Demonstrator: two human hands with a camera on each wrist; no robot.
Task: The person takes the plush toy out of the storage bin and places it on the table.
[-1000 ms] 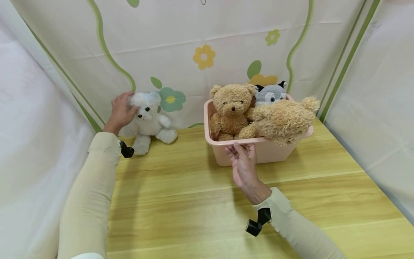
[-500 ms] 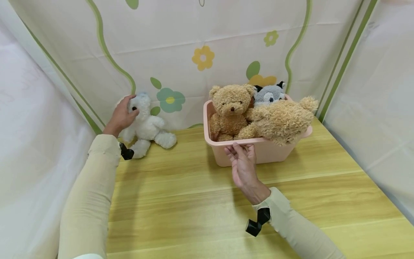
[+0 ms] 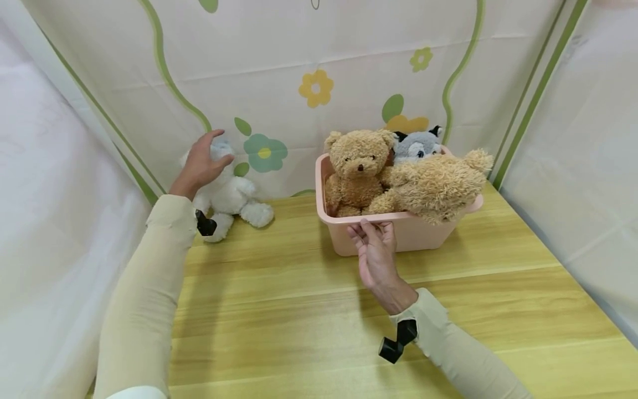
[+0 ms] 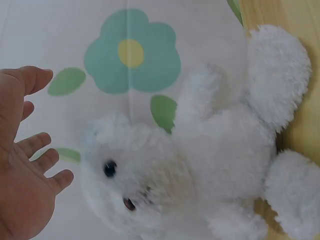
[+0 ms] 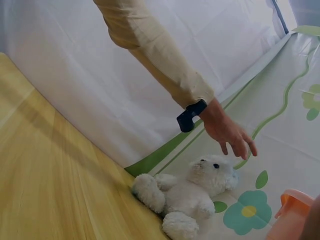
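A white plush dog (image 3: pixel 226 194) sits on the table against the back cloth, its head partly hidden by my left hand (image 3: pixel 201 165) in the head view. Fingers spread and holding nothing, that hand hovers just over the toy's head; the left wrist view has a gap between the hand (image 4: pixel 30 165) and the white plush (image 4: pixel 145 175). My right hand (image 3: pixel 376 257) pinches the front rim of a pink bin (image 3: pixel 413 235) between thumb and fingers. Inside the bin, a tan teddy bear (image 3: pixel 359 155) sits upright, another tan plush (image 3: pixel 433 185) lies across the rim, and a grey plush (image 3: pixel 417 144) peeks out behind.
White cloth with printed flowers (image 3: pixel 266 153) rises behind the wooden table (image 3: pixel 279 310). Plain white cloth hangs at the left (image 3: pixel 60 233) and right sides. A black wrist mount (image 3: pixel 397 341) sticks out from the right sleeve.
My left hand has come off the white plush dog's head, moving up and to the right with its fingers opening. The dog's head has turned and tilted. My right hand stays on the rim.
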